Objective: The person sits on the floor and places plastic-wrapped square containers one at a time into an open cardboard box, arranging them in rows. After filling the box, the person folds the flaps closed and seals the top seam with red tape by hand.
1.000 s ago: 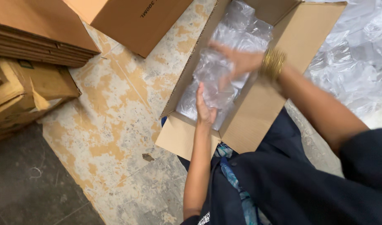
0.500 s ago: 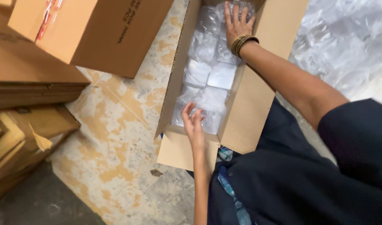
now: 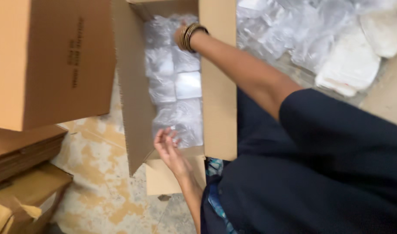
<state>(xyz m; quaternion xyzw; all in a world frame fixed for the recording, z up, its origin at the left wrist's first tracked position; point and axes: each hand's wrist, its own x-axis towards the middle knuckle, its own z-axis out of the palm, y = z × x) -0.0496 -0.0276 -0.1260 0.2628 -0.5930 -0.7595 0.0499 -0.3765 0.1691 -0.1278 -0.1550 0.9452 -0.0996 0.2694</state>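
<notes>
Brown corrugated cardboard forms the open box (image 3: 218, 86) in the middle of the head view, its flaps spread to either side and its inside lined with clear plastic-wrapped white packets (image 3: 174, 86) laid in two rows. The left hand (image 3: 167, 147) is at the near end of the box, its fingers loosely curled and spread, the fingertips touching the crinkled wrap of the nearest packet (image 3: 181, 123); it does not close on anything. The right hand (image 3: 180, 37) reaches in over the right wall to the far end of the box. Only its wrist, ringed with a stack of gold-coloured bangles (image 3: 190, 34), shows plainly; the fingers are sunk among the far packets and blurred, so I cannot tell whether they grip one or lie open.

Beside the box on the left stands a large closed brown cardboard carton (image 3: 51, 60), very close to the open box's left flap. Below that carton lies a pile of flattened brown cardboard sheets (image 3: 21, 151) on the stained, patchy concrete floor (image 3: 99, 173). To the right of the box a heap of clear plastic bags (image 3: 285, 34) spreads out, with white foam containers (image 3: 354, 65) resting at its far right side.
</notes>
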